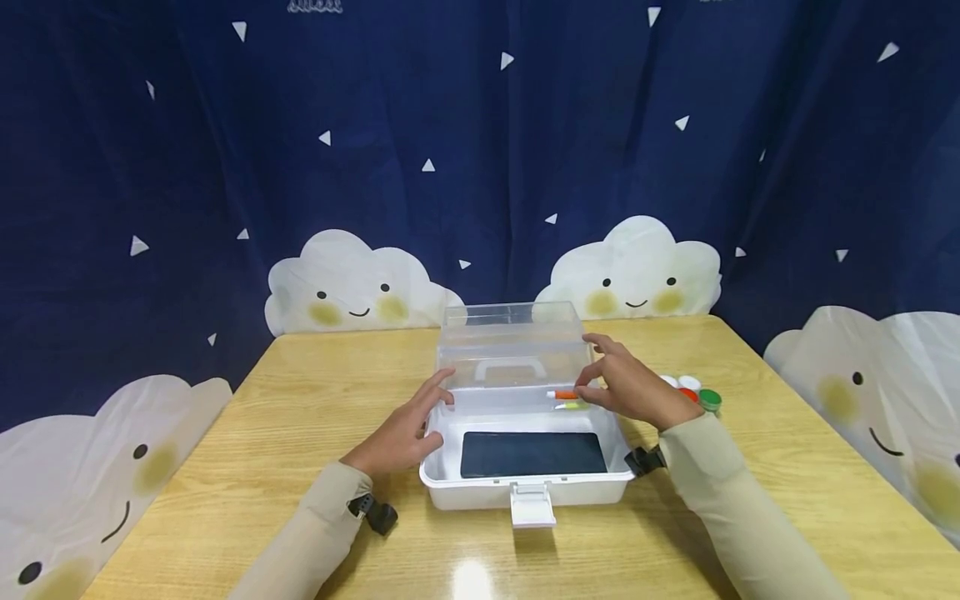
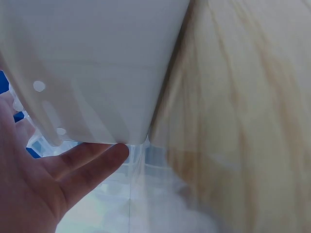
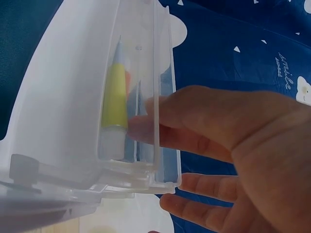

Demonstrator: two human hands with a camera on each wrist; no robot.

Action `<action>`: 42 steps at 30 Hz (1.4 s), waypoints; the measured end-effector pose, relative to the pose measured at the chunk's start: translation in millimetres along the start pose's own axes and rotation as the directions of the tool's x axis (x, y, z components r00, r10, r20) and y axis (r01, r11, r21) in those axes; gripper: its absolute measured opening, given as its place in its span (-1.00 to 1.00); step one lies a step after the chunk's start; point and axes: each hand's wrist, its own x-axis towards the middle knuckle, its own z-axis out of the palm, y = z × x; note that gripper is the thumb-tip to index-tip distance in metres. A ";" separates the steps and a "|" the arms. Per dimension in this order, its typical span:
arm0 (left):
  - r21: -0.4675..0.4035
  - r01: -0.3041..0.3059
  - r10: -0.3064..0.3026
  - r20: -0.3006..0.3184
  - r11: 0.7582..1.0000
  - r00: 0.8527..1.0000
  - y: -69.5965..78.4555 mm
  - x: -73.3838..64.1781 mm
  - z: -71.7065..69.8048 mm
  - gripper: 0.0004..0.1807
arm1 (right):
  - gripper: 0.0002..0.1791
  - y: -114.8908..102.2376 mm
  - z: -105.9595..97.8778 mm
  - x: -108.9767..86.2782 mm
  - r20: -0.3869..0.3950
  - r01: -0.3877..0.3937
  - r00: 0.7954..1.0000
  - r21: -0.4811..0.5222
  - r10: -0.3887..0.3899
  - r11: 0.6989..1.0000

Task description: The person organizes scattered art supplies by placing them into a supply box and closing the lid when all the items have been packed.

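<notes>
A white plastic box (image 1: pixel 491 497) has its clear lid (image 1: pixel 513 337) raised at the back. Inside it lies a flat dark rectangle (image 1: pixel 532 454). Toward the back right are a yellow pen-like tube (image 3: pixel 115 94) with a pointed white tip and an orange pen-like one (image 1: pixel 564 395), also white-tipped. My right hand (image 1: pixel 630 385) pinches the orange one's right end between thumb and forefinger; in the right wrist view those fingertips are partly behind clear plastic. My left hand (image 1: pixel 401 433) rests at the box's left side, fingers spread and loosely bent at the rim.
Small round containers with white, red and green lids (image 1: pixel 709 399) stand on the wooden table (image 1: pixel 337 367), right of the box and partly behind my right arm. A dark blue curtain (image 1: pixel 450 100) with white clouds hangs around the table.
</notes>
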 end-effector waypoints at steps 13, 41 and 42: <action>0.000 0.002 -0.002 -0.005 1.000 1.000 0.1 -0.3 0.7 -0.52 | -0.93 -0.2 -1.6 0.7 0.025 -0.035 0.999 -0.005 0.035 0.999; 0.007 -0.018 0.018 0.006 1.000 1.000 -0.3 -0.2 -1.0 -0.54 | -0.78 29.7 -25.8 -11.4 0.022 -0.128 0.992 0.041 0.127 0.991; 0.012 -0.019 0.019 0.003 1.000 1.000 -0.2 -0.3 -1.3 -0.54 | -0.77 30.9 -26.5 -11.3 0.025 -0.137 0.990 0.041 0.136 0.990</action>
